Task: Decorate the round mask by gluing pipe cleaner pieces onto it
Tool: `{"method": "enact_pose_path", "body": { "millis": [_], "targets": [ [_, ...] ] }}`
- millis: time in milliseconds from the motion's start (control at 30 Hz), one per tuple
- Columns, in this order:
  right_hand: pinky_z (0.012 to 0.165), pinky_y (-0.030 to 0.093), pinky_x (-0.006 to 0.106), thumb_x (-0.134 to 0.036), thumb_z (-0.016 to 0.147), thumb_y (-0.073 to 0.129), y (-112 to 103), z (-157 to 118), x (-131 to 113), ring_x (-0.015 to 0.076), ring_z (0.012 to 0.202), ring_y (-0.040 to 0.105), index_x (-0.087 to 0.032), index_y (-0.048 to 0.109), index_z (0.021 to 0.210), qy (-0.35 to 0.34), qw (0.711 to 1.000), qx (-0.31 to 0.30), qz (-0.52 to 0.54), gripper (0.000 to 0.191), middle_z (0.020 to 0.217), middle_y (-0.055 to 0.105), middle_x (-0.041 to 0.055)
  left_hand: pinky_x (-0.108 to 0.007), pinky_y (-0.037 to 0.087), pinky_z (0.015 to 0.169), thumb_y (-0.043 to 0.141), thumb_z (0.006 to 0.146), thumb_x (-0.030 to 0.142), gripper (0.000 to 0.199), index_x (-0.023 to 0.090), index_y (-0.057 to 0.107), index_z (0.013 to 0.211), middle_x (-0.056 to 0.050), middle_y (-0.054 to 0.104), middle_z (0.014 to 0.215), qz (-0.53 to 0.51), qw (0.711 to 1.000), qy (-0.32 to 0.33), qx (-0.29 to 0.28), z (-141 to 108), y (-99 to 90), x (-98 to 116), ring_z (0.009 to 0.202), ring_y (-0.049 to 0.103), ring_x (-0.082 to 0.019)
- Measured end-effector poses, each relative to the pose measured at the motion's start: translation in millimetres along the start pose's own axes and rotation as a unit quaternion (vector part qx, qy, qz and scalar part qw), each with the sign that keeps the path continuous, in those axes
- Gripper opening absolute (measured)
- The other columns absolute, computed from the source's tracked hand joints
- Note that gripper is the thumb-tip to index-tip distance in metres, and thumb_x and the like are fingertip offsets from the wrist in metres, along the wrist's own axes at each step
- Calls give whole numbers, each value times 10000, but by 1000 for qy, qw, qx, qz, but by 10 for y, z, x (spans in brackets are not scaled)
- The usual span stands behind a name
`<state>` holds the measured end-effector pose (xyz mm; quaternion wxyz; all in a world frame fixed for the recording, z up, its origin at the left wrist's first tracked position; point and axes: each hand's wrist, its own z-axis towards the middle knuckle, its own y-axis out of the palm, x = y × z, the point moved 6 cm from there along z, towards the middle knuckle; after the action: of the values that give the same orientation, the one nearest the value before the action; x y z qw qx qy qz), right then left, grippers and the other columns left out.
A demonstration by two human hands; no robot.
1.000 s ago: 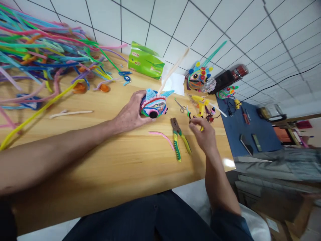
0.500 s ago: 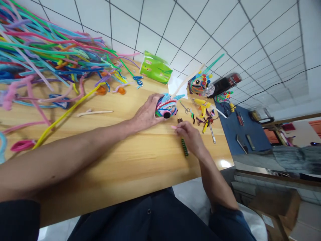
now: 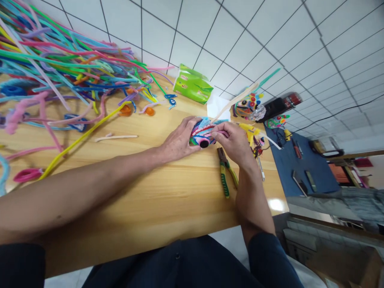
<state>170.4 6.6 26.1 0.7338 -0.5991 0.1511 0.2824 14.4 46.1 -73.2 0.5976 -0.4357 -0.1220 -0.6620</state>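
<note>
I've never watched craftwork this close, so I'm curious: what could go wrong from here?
The right hand, pinching a pink strip, is close to the base of the long beige pipe cleaner, so it might bend or dislodge it. The left hand grips the pipe-cleaner figure; a tight squeeze could perhaps squash it. The pliers lie beside the right forearm, which might nudge them.

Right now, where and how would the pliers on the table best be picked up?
Probably by the handles, from above on the person's near side: the pliers lie flat, head pointing away, handles spread toward the body. The left handle looks easier, since the right forearm crowds the other.
</note>
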Motion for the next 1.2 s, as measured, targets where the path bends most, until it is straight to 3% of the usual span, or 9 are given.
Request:
{"method": "enact_pose_path", "body": {
  "millis": [200,567,767,900,967,1200],
  "targets": [
    [730,466,311,-213,902,670,35,-20,4,173,760,601,-225,680,839,-14,998,28,-45,65,881,729,25,-566,481,1218,803,871,452,808,261,376,1529,-168,501,1519,7,1000,-3,-12,7,-1,-4,1461,501,-348],
    [747,464,333,-216,900,659,88,-20,50,186,784,595,-240,639,817,-15,998,16,-60,89,886,719,25,-579,476,1221,809,853,454,804,267,392,1516,-172,504,1518,6,1000,-9,-16,4,2,-16,1461,499,-353],
    [760,480,334,-192,895,636,100,-26,13,186,781,596,-244,625,805,-29,997,26,-66,105,870,712,25,-604,457,1235,848,767,676,952,260,422,1510,-176,502,1537,-9,999,-24,-18,14,-28,13,1471,491,-386],
    [771,491,343,-202,906,641,106,-37,-19,191,784,609,-249,625,810,-37,996,32,-70,108,880,724,31,-586,475,1200,570,1011,652,598,270,477,1462,-152,582,1464,-33,999,-30,-28,32,-103,105,1397,551,-338],
    [780,494,352,-214,915,651,119,-45,-29,196,788,616,-251,627,820,-36,996,32,-71,105,890,729,36,-563,488,1176,482,1066,610,493,274,507,1425,-138,611,1421,-37,998,-42,-28,44,-132,123,1354,578,-317],
    [798,516,369,-235,928,679,156,-79,-52,213,843,662,-252,649,879,-36,997,44,-57,60,910,745,35,-475,529,1098,598,1017,603,515,213,531,1348,-135,637,1355,-12,997,-79,-12,65,-124,52,1261,618,-296]
  ]
}}
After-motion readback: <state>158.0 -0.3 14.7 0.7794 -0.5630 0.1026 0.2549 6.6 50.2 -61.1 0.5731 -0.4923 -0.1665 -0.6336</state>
